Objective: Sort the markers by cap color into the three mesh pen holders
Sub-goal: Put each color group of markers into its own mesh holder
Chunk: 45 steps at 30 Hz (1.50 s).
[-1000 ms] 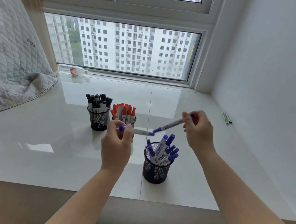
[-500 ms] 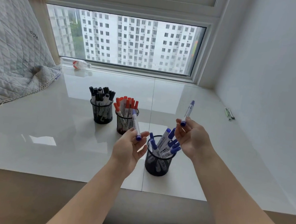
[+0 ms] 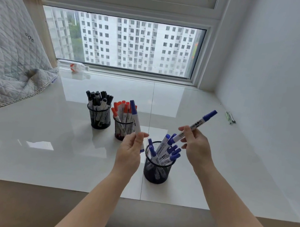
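Three black mesh holders stand on the glossy white sill (image 3: 205, 156), all toward its middle. The black-cap holder (image 3: 99, 118) is farthest back and left, packed with black-capped markers. Just beside it to the right, a little nearer the front edge, the red-cap holder (image 3: 122, 129) is filled with red-capped markers. The blue-cap holder (image 3: 157, 166) stands apart from those two, nearer the front edge and slightly right of the tile seam; several blue-capped markers lean in it with caps up.

The left hand (image 3: 130, 153) is raised in front of the red-cap holder, thumb and fingers pinching the lower barrel of a blue marker (image 3: 135, 122). That marker stands almost upright, cap at the top, overlapping the red caps behind it in the view.

The right hand (image 3: 196, 148) hovers above and just right of the blue-cap holder, fingertips pinching a second blue marker (image 3: 197, 124) near its lower half. This marker tilts up to the right, cap high, its lower end pointing down toward the holder's mouth and close to the caps already there.

A quilted grey blanket (image 3: 6, 61) drapes over the back left corner of the sill. A plastic bottle (image 3: 74, 66) lies along the back edge under the window (image 3: 127, 42). A small greenish object (image 3: 230, 117) rests by the right edge near the wall; what it is cannot be told.
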{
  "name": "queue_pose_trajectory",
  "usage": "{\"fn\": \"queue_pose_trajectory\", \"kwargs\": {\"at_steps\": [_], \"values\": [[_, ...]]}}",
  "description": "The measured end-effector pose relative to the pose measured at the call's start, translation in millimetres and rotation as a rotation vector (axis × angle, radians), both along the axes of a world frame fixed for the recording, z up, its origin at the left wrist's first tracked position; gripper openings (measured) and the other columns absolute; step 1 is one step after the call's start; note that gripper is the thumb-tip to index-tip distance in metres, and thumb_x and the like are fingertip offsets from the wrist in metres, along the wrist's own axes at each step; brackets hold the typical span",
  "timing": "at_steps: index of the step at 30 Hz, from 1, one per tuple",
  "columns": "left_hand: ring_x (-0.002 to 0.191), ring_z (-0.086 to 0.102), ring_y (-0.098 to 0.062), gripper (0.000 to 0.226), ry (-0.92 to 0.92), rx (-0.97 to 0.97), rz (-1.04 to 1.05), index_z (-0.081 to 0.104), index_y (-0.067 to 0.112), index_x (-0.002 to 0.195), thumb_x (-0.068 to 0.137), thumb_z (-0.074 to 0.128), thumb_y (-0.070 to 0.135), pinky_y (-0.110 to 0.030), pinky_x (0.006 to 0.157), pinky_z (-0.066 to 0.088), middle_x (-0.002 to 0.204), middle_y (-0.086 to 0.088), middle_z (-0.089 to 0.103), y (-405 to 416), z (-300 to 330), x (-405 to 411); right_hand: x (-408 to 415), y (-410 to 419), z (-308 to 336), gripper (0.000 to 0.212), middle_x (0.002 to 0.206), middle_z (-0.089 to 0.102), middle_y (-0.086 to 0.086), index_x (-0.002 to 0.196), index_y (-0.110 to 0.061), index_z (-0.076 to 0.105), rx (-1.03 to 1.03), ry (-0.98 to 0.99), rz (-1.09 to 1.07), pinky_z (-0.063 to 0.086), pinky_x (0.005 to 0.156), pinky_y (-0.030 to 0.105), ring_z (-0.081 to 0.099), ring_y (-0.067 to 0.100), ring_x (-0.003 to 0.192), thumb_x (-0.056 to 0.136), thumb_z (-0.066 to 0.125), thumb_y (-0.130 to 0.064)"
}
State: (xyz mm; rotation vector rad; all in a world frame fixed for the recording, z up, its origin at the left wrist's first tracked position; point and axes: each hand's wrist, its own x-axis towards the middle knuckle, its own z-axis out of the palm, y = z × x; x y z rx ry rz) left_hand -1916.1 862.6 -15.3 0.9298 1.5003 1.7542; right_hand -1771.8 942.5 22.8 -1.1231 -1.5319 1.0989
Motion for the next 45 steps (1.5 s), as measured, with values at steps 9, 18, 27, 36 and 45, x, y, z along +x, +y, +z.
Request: {"fn": "queue_pose_trajectory", "kwargs": {"at_steps": [9, 18, 27, 36, 45], "values": [[0.07, 0.061, 0.005, 0.006, -0.076, 0.02, -0.003, 0.058, 0.027, 0.086, 0.09, 0.056, 0.023, -0.022, 0.073, 0.043, 0.072, 0.015, 0.069, 3, -8, 4, 2, -10, -26, 0.031, 0.084, 0.062, -0.015, 0.101, -0.03, 0.045, 0.185, -0.131, 0.038, 0.052, 0.062, 0.017, 0.063, 0.007, 0.079, 0.085, 0.059, -0.006], [0.073, 0.064, 0.008, 0.023, 0.32, -0.031, 0.179, 0.046, 0.028, 0.089, 0.084, 0.066, 0.019, 0.002, 0.059, 0.04, 0.083, 0.015, 0.065, -5, -11, 5, 5, -15, -32, 0.083, 0.075, 0.056, -0.014, 0.14, -0.032, 0.02, 0.323, -0.173, -0.109, 0.048, 0.052, 0.011, 0.062, 0.0, 0.063, 0.078, 0.066, 0.0], [0.067, 0.066, 0.006, 0.109, 0.362, 0.05, 0.168, -0.012, 0.056, 0.133, 0.08, 0.068, 0.005, -0.002, 0.057, 0.045, 0.102, 0.01, 0.058, -5, 1, 5, 22, -22, -35, 0.072, 0.093, 0.061, -0.008, 0.126, -0.054, 0.023, 0.462, 0.061, -0.141, 0.051, 0.06, 0.015, 0.067, 0.006, 0.069, 0.088, 0.057, -0.004], [0.072, 0.066, 0.003, 0.048, 0.318, 0.059, 0.153, 0.034, 0.044, 0.115, 0.09, 0.056, 0.009, -0.002, 0.061, 0.044, 0.084, 0.013, 0.064, -2, -5, 14, 9, -34, -59, 0.048, 0.092, 0.062, -0.003, 0.119, -0.036, 0.037, 0.498, -0.049, -0.154, 0.048, 0.068, 0.012, 0.063, 0.01, 0.079, 0.088, 0.058, -0.006], [0.078, 0.06, 0.009, 0.011, 0.276, 0.018, 0.186, 0.047, 0.028, 0.087, 0.092, 0.054, 0.021, 0.001, 0.063, 0.04, 0.083, 0.006, 0.066, -3, -12, 17, 1, -35, -82, 0.02, 0.088, 0.048, -0.018, 0.097, -0.015, 0.061, 0.429, -0.19, -0.269, 0.048, 0.068, 0.036, 0.051, 0.02, 0.087, 0.083, 0.063, -0.002]]}}
